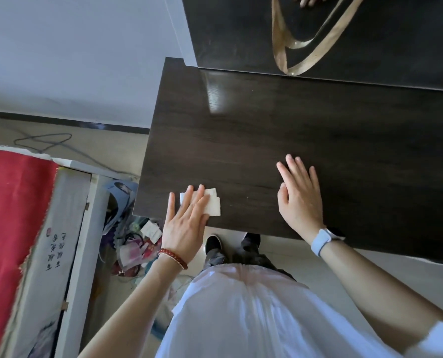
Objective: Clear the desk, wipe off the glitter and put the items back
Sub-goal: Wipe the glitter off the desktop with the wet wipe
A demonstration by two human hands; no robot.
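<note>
The dark wooden desk (280, 135) fills the middle and right of the head view. My left hand (185, 223) lies flat with straight fingers on a folded white wipe (213, 205), pressing it onto the desk near the front left corner. My right hand (299, 197) rests flat on the desk to the right, fingers straight and spread, with a pale blue watch on its wrist. A few tiny light specks (248, 197) show on the wood between the two hands.
A dark upright panel (383, 47) with a gold curved inlay rises behind the desk. A bin (119, 202) and mixed rubbish (137, 246) sit on the floor left of the desk. A red cloth and a framed scroll (47, 254) lean at far left.
</note>
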